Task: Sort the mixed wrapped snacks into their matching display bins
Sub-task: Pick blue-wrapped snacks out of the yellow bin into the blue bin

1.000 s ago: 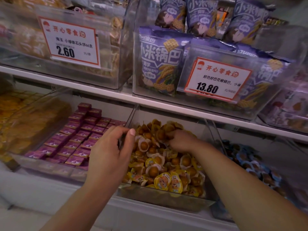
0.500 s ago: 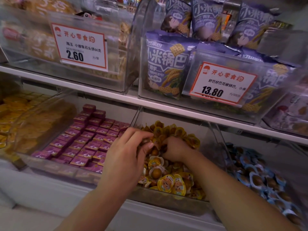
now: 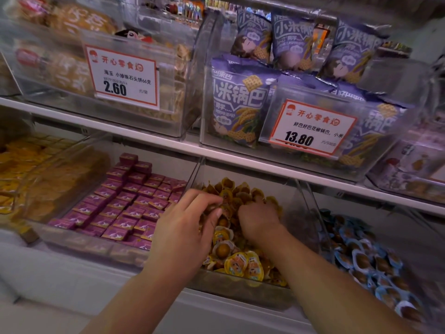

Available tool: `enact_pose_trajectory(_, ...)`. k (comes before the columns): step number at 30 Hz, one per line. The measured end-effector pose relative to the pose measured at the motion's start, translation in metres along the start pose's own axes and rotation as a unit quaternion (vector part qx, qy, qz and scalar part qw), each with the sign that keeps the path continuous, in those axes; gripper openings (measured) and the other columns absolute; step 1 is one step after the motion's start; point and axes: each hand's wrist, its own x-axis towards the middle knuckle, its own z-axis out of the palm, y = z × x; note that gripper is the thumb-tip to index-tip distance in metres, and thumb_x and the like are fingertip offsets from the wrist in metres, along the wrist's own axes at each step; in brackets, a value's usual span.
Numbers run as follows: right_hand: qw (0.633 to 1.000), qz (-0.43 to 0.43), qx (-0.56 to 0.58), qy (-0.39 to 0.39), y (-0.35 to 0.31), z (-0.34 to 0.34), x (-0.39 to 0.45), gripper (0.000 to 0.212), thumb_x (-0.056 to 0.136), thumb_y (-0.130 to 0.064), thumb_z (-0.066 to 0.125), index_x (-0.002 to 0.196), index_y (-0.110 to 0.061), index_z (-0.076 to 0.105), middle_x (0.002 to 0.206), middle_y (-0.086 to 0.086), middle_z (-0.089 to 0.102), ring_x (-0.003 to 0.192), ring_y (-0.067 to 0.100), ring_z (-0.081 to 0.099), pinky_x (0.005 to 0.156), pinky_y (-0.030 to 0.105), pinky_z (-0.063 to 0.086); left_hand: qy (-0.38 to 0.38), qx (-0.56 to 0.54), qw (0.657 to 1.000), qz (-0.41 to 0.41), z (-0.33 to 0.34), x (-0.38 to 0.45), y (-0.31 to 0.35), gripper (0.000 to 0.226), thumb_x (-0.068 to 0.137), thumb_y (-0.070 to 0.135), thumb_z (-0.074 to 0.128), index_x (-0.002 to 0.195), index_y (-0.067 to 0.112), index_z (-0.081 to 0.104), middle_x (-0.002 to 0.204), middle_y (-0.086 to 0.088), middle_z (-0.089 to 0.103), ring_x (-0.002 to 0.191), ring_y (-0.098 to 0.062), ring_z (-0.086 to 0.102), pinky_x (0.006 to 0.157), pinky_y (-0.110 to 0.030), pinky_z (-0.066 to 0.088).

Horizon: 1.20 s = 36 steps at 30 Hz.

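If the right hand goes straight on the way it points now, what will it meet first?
The right hand points forward and down into the middle bin. Its curled fingers are already among the yellow-wrapped snacks, so it would probably meet more of that pile first, though depth is unclear.

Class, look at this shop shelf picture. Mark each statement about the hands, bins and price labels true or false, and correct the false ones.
1. Both hands are in the bin of yellow-wrapped snacks. True.
2. The magenta boxes lie in the bin to the right of the hands. False: they lie to the left; blue-wrapped snacks lie to the right.
3. The price label in front of the purple bags reads 13.80. True.
4. The left hand rests on the upper shelf. False: it reaches into the lower bin beside the right hand.
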Motion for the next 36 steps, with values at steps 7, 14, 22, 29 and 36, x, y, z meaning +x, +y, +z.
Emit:
enact_pose_trajectory(7, 0.941, 0.01, 0.227, 0.25, 0.015, -0.003, -0.021, 0.013, 0.089, -0.021, 0.059, 0.098, -0.026, 0.067, 0.123, 0.0, 0.055, 0.131, 0.028, 0.035, 0.113, 0.044, 0.026, -0.017, -0.044, 0.999, -0.016, 0.011, 0.001, 0.006, 0.024, 0.096, 0.026, 0.06, 0.12, 0.03, 0.062, 0.11, 0.019, 0.057, 0.091, -0.001, 0.059, 0.071, -0.019, 0.05)
enact_pose_trajectory(14, 0.554, 0.109, 0.809, 0.167, -0.004, -0.028, -0.088, 0.013, 0.098, -0.012, 0.056, 0.089, -0.018, 0.064, 0.093, 0.009, 0.072, 0.085, 0.027, 0.07, 0.063, 0.036, 0.058, -0.031, -0.067, 0.996, -0.058, 0.034, 0.002, 0.022, 0.03, 0.087, 0.021, 0.069, 0.116, 0.03, 0.063, 0.109, 0.018, 0.055, 0.096, -0.001, 0.059, 0.08, -0.015, 0.047)
enact_pose_trajectory(22, 0.552, 0.083, 0.823, 0.104, 0.028, -0.021, -0.134, 0.019, 0.085, -0.019, 0.074, 0.102, -0.028, 0.074, 0.103, 0.003, 0.076, 0.099, 0.02, 0.071, 0.087, 0.041, 0.057, -0.076, -0.176, 0.976, -0.104, 0.058, -0.006, 0.069, 0.071, 0.073, 0.023, 0.082, 0.125, 0.059, 0.05, 0.109, 0.034, 0.064, 0.108, 0.009, 0.059, 0.088, -0.018, 0.049)
enact_pose_trajectory(29, 0.787, 0.058, 0.524, 0.321, 0.131, 0.002, -0.163, 0.026, 0.089, -0.022, 0.066, 0.104, -0.044, 0.066, 0.1, -0.013, 0.065, 0.086, 0.002, 0.063, 0.069, 0.008, 0.046, -0.227, -0.183, 0.946, -0.144, 0.04, 0.012, 0.029, 0.023, 0.085, 0.033, 0.075, 0.103, 0.047, 0.069, 0.095, 0.019, 0.071, 0.093, -0.003, 0.068, 0.086, -0.032, 0.057)
enact_pose_trajectory(36, 0.837, 0.071, 0.476, 0.262, 0.149, 0.038, -0.143, 0.039, 0.095, -0.04, 0.056, 0.133, -0.032, 0.059, 0.137, -0.011, 0.055, 0.131, 0.005, 0.047, 0.109, 0.03, 0.041, -0.475, 0.035, 0.875, -0.09, 0.058, 0.008, 0.01, 0.093, 0.053, 0.094, 0.056, 0.134, 0.048, 0.051, 0.129, 0.034, 0.044, 0.12, 0.01, 0.046, 0.099, -0.004, 0.033)
